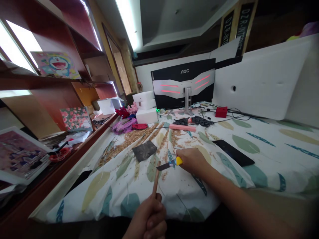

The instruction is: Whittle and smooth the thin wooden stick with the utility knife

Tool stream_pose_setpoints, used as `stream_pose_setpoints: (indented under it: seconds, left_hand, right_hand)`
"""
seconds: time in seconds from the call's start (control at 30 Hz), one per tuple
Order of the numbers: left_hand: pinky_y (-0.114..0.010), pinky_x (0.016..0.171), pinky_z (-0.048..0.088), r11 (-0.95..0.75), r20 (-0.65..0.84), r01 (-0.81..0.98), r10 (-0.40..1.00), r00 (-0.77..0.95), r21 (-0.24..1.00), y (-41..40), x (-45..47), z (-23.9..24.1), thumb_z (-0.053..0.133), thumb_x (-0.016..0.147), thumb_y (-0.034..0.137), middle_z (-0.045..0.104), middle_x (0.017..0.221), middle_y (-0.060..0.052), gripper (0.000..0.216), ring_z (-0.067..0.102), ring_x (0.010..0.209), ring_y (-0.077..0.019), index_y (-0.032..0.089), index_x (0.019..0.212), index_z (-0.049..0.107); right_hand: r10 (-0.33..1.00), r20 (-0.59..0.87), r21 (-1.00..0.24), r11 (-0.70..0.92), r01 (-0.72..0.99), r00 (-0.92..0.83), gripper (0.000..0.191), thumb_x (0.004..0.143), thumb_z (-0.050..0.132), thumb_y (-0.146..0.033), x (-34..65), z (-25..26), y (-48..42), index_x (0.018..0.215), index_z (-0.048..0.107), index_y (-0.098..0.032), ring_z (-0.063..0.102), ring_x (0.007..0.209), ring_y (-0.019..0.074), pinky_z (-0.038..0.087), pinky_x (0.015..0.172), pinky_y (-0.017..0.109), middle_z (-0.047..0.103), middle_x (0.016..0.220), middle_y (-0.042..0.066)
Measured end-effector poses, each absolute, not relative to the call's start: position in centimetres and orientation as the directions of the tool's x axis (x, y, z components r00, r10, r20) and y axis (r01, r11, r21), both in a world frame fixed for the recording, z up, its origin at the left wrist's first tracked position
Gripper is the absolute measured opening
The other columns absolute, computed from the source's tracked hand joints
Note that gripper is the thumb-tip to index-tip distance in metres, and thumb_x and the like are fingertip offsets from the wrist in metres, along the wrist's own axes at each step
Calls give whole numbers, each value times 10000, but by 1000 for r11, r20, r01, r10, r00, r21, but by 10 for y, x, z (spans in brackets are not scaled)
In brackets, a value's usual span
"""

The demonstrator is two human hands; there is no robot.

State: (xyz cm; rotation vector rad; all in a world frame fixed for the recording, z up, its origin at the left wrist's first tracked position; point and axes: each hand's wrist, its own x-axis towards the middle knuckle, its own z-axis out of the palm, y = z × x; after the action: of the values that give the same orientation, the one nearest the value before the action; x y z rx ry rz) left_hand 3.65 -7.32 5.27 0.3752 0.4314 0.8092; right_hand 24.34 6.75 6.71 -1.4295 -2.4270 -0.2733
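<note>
**One stick (156, 183) in your left hand (151, 217), one knife (169, 164) in your right hand (192, 162)**

Your left hand is clenched around the near end of the single wooden stick, which rises out of the fist and points toward the far side. Your right hand, to the right and farther off, grasps the one knife by its handle; a yellow part shows just left of the fingers. The blade points left, its tip at the stick's far end; whether it bites into the wood, you cannot tell from here.

Just beyond that end, slightly left, one dark grey plate (144, 151) lies on the leaf-patterned tablecloth (184, 194). Wood shavings (131, 139), too many to count, spread left and far of it, with more scattered around the blade. To the right of your right hand lies one black flat panel (234, 152).

Farther off you have one pink bar (182, 127), a dark crumpled bundle (199, 120) behind it, and one red box (221, 112) to the right. At the far side stands one monitor (184, 71), its back toward you, with a stack of white blocks (146, 116) on its left and one large white board (264, 79) on its right. Three pictures (74, 119) stand at the left on the shelving (47, 103).
</note>
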Motion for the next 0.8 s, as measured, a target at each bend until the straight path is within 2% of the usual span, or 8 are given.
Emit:
stream_pose_setpoints:
  seconds: [0.1,0.23,0.3,0.33,0.4,0.53,0.63,0.8]
  left_hand:
    - [-144,262,147,646,-242,-586,746,620,490,-74,36,51,683,730,229,310,348,110,463,105,261,-31,221,554,256]
    - [-137,313,186,526,-238,-533,823,516,662,-84,36,39,771,606,209,327,352,110,465,210,287,-20,221,561,309]
    - [-140,340,227,481,-245,-489,848,470,728,-87,37,34,788,577,187,372,389,102,454,277,312,-25,223,585,335]
    - [-147,342,241,471,-252,-482,856,451,738,-88,38,33,779,604,209,374,394,103,434,285,313,-34,230,607,346]
    - [-160,321,248,443,-267,-484,881,391,755,-88,42,34,739,691,294,336,364,123,388,243,285,-51,250,666,355]
    - [-168,262,222,358,-293,-403,932,215,842,-81,48,40,727,745,457,345,338,145,424,177,241,-54,265,732,349]
    - [-164,261,212,315,-270,-346,947,172,884,-77,49,37,728,759,505,383,357,137,434,211,238,-53,260,748,369]
    - [-170,306,185,247,-207,-366,967,146,897,-80,45,22,750,788,427,404,379,125,334,264,266,-51,228,790,482]
  right_hand:
    - [855,341,-8,419,908,-391,132,860,531,-230,254,67,79,865,660,-203,643,740,198,269,590,280,717,807,63]
    - [954,297,-86,78,993,-50,235,898,507,-322,320,80,105,906,680,-162,625,700,228,259,557,290,707,818,143]
    - [902,395,-168,-114,979,173,329,920,465,-434,355,91,110,925,668,-176,601,678,234,255,551,294,688,780,129]
    - [867,452,-214,-123,969,210,341,923,450,-453,365,96,109,908,661,-185,589,676,229,261,555,295,681,770,115]
    - [845,503,-284,-38,958,182,320,914,455,-460,363,104,98,866,642,-204,572,670,216,276,566,292,674,757,86]
    - [896,400,-296,326,898,-193,193,877,523,-364,295,103,63,815,621,-209,580,683,191,293,598,276,686,761,54]
    - [834,345,-247,523,816,-430,112,833,591,-313,246,94,41,800,615,-209,595,713,184,269,613,274,695,767,33]
    - [793,311,-259,601,756,-524,105,827,609,-302,225,82,28,804,608,-199,597,728,173,258,618,270,699,786,23]
